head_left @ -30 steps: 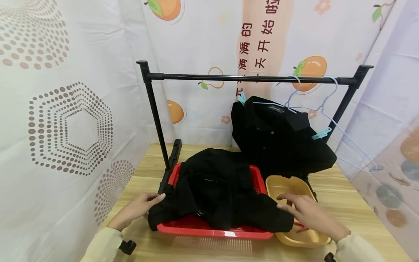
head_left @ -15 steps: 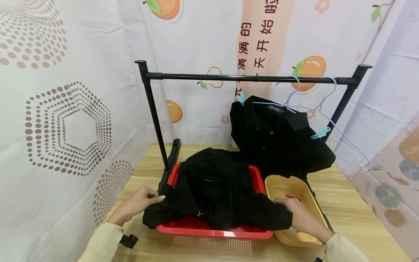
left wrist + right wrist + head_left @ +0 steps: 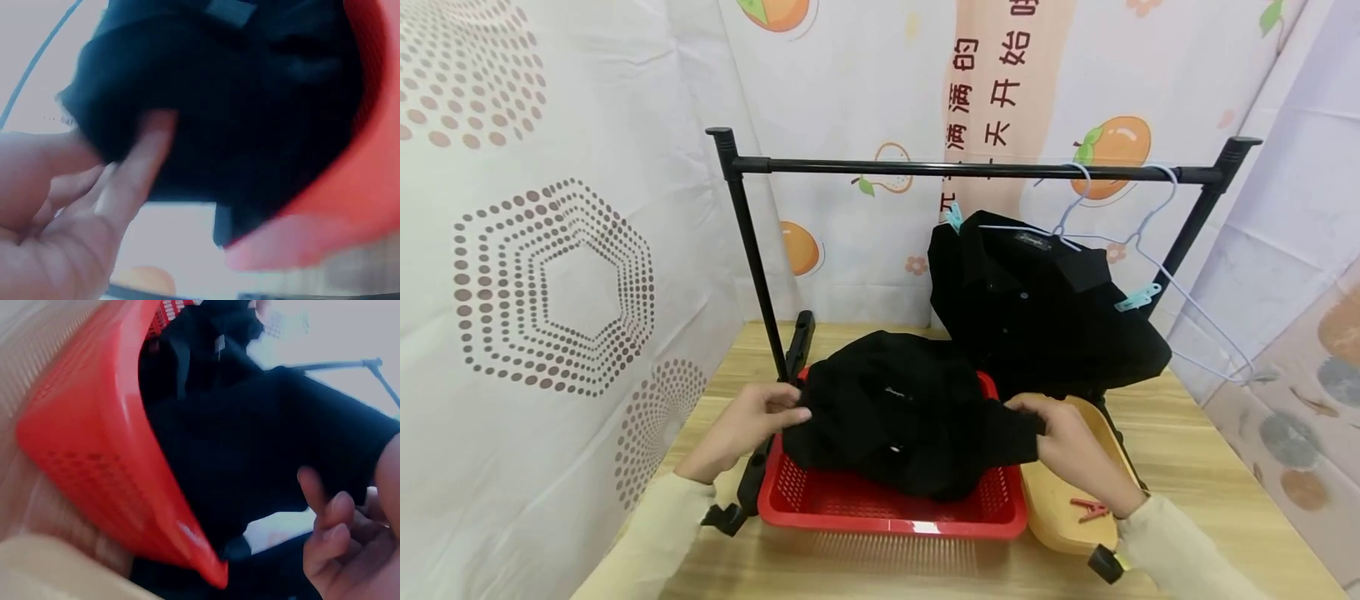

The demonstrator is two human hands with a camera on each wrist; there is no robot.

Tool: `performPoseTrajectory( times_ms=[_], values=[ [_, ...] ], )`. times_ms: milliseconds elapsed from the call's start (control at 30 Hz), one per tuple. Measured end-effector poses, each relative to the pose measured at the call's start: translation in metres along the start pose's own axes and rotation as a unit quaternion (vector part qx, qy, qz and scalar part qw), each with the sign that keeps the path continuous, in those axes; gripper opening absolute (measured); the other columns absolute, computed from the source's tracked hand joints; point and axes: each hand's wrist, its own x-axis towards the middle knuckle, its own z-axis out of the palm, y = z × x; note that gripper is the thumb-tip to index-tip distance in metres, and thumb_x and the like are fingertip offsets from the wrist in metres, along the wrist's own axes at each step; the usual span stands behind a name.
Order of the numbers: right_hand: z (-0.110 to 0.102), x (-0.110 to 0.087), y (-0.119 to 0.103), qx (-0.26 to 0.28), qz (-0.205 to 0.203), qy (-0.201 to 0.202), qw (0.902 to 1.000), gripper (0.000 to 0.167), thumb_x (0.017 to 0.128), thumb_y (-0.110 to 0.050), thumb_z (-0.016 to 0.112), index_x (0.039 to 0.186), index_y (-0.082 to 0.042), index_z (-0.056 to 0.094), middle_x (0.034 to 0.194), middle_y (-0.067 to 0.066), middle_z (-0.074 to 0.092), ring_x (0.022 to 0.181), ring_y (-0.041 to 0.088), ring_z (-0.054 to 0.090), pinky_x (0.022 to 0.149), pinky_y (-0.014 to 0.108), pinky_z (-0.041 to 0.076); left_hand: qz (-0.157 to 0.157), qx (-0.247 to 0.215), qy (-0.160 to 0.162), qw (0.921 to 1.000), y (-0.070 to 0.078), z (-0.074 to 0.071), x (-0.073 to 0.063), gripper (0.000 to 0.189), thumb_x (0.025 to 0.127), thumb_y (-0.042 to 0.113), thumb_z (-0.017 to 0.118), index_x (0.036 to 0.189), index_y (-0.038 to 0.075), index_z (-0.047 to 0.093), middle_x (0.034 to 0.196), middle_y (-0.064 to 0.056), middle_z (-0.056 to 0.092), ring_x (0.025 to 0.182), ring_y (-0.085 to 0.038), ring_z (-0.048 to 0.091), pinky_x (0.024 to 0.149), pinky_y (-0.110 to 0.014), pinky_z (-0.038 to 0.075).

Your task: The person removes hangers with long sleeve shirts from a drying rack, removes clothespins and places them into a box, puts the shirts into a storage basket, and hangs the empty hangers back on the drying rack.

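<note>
Garment (image 3: 865, 417) now hangs off the basket's (image 3: 850, 522) front rim, stretched crosswise between left hand (image 3: 748, 429) and right hand (image 3: 1066, 437), each grip pinching 1 end.

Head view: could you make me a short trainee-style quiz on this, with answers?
1. True or false: the left grip and right grip both hold the crumpled black cloth garment.
2. How many pale-blue wire hangers hook over the straight black rail?
3. Where does the small red plastic clothespin lie: (a) on the garment; (b) in the yellow rounded plastic tray; (c) atop the rail?
Key: 1 true; 2 two; 3 b.
</note>
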Motion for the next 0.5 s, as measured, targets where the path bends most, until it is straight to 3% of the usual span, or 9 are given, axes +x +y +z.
performPoseTrajectory(
  times_ms=[67,100,200,333,400,500],
  values=[
    [0.009,0.003,-0.006,0.005,-0.005,-0.013,0.9999,0.023,0.091,-0.002,0.077,0.109,-0.015,0.072,0.085,-0.011,0.066,0.063,0.003,0.052,0.056,0.024,0.046,0.052,0.058,-0.056,0.9954,0.006,0.01,0.005,0.029,0.092,0.018,0.079,0.115,0.001,0.072,0.111,-0.008,0.071,0.097,-0.022,0.069,0.082,-0.037,0.057],
    [0.015,0.003,-0.008,0.004,-0.008,-0.025,0.9996,0.023,0.092,-0.003,0.076,0.11,-0.016,0.072,0.084,-0.012,0.065,0.061,0.003,0.05,0.054,0.024,0.045,0.081,0.09,-0.084,0.989,0.007,0.015,0.007,0.03,0.091,0.015,0.08,0.116,0.0,0.073,0.111,-0.009,0.072,0.098,-0.021,0.07,0.084,-0.036,0.057],
    [0.033,0.0,-0.011,-0.002,-0.018,-0.087,0.996,0.017,0.094,-0.008,0.076,0.108,-0.017,0.073,0.089,-0.01,0.069,0.065,0.001,0.054,0.059,0.023,0.05,0.141,0.164,-0.17,0.9613,0.008,0.032,0.01,0.024,0.088,0.007,0.082,0.11,0.003,0.076,0.106,-0.006,0.074,0.091,-0.014,0.071,0.079,-0.029,0.058],
    [0.048,-0.008,-0.011,-0.021,-0.028,-0.214,0.9761,0.009,0.096,-0.015,0.075,0.104,-0.016,0.077,0.097,-0.013,0.069,0.08,0.0,0.053,0.073,0.024,0.051,0.138,0.228,-0.268,0.9256,0.006,0.045,0.007,0.025,0.088,0.002,0.08,0.113,0.006,0.077,0.11,-0.001,0.073,0.095,-0.006,0.068,0.079,-0.02,0.055],
    [0.051,-0.011,-0.01,-0.034,-0.034,-0.264,0.9633,0.011,0.096,-0.019,0.075,0.106,-0.017,0.079,0.096,-0.016,0.067,0.082,0.001,0.05,0.075,0.026,0.047,0.133,0.246,-0.301,0.9118,0.004,0.046,0.005,0.027,0.091,0.0,0.076,0.118,0.006,0.076,0.114,0.001,0.072,0.1,-0.006,0.067,0.081,-0.019,0.054],
    [0.047,-0.008,-0.008,-0.016,-0.042,-0.293,0.955,0.012,0.098,-0.02,0.073,0.108,-0.017,0.078,0.096,-0.018,0.067,0.08,0.001,0.049,0.074,0.024,0.047,0.162,0.238,-0.314,0.9047,-0.002,0.036,0.008,0.026,0.096,0.0,0.07,0.12,0.006,0.076,0.117,0.001,0.072,0.104,-0.006,0.066,0.085,-0.021,0.054]
  ],
)
